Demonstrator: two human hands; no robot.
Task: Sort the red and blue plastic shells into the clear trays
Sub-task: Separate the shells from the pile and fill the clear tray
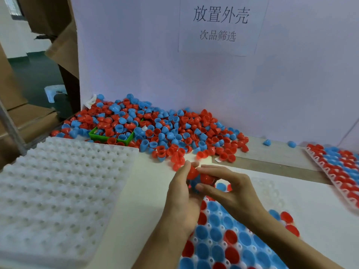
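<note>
Red and blue plastic shells (155, 129) lie mixed in a speckled heap against a pale lilac-white backboard (194, 74), where a white paper sign (221, 26) carries dark grey Chinese characters. A bright green bin (111, 137) shows amid the heap. At left, a stack of milky-white trays (58, 191) displays a regular grid of dimples. In the clear tray (229, 241) in the foreground, blue shells dominate, dotted with red. A far tray (338, 171) at right alternates red and blue in diagonal bands. Two lone blue shells (267, 142) sit on the grey wood-grain strip (272, 162). The tabletop (151, 191) is cream-white; brown cardboard (64, 45) stands at left.
</note>
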